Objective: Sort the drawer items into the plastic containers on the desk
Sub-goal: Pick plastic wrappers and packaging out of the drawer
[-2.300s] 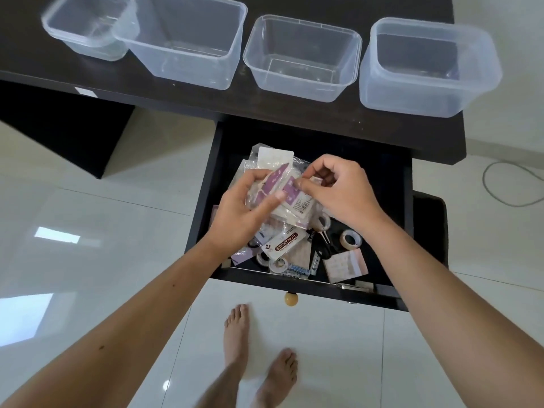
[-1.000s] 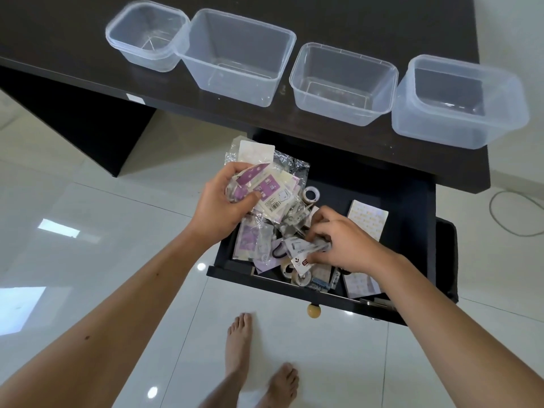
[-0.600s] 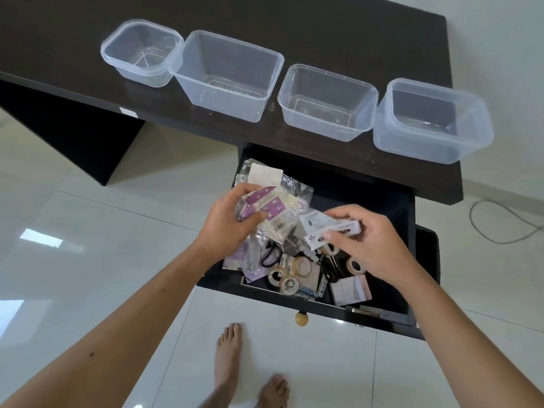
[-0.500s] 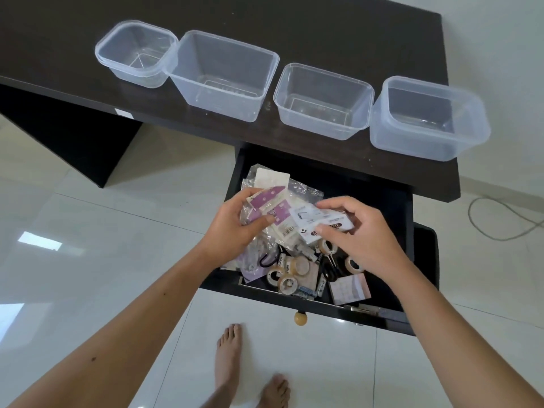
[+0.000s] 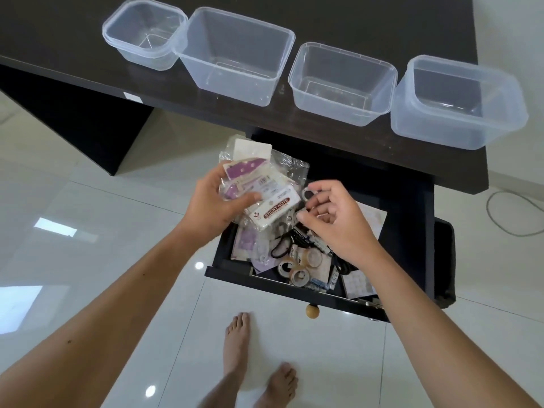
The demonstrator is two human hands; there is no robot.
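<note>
Left hand (image 5: pixel 212 206) grips crinkly clear-wrapped purple-and-white packets (image 5: pixel 259 187); right hand (image 5: pixel 332 214) loose, holding nothing.

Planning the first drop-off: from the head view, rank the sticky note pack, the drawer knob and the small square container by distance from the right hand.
1. Sticky note pack: just left of the right hand, held in the left hand.
2. Drawer knob: below the hand, on the drawer front.
3. Small square container: far upper left, at the row's left end on the desk.

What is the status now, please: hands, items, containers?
Left hand grips packet stack over drawer. Right hand loosely curled beside it, holds nothing. Four containers hold nothing. Nothing in the way.
</note>
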